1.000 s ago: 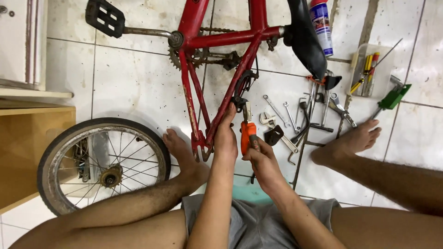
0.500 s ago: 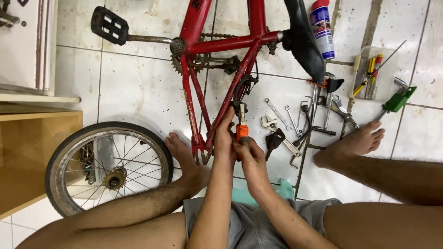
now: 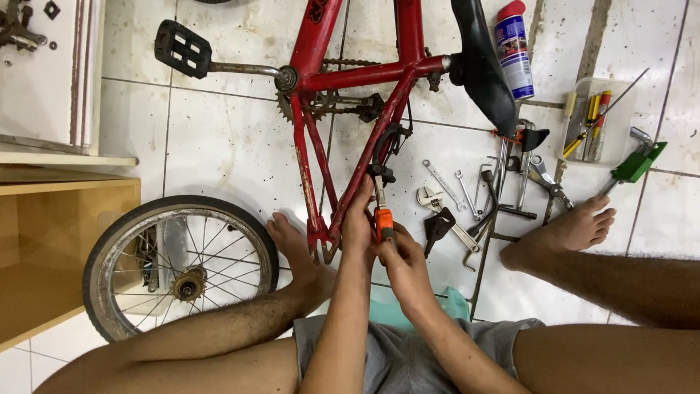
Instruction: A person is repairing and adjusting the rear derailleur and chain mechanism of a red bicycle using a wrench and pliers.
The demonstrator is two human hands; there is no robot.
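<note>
White floor tiles [image 3: 219,138], speckled with dirt, fill the view from above. A person sits on them with bare legs spread, one foot on either side of an upside-down red bicycle frame [image 3: 343,131]. Both hands meet at the frame's rear end, near the middle of the view. The left hand [image 3: 359,225] rests against the frame's rear stay, fingers curled, beside a black brake part [image 3: 385,149]. The right hand [image 3: 401,259] is closed around an orange-handled tool [image 3: 383,222], whose metal shaft points up toward the brake part. A loose spoked wheel [image 3: 179,266] lies on the tiles at the left, just beside the left foot. To the right of the hands, wrenches and other metal tools [image 3: 467,197] lie scattered near the black saddle [image 3: 481,66]. A spray can [image 3: 514,47] lies beyond the saddle, and a clear plastic tray of screwdrivers [image 3: 594,120] sits near a green-handled tool [image 3: 634,164]. A wooden shelf [image 3: 51,241] stands at the far left.
</note>
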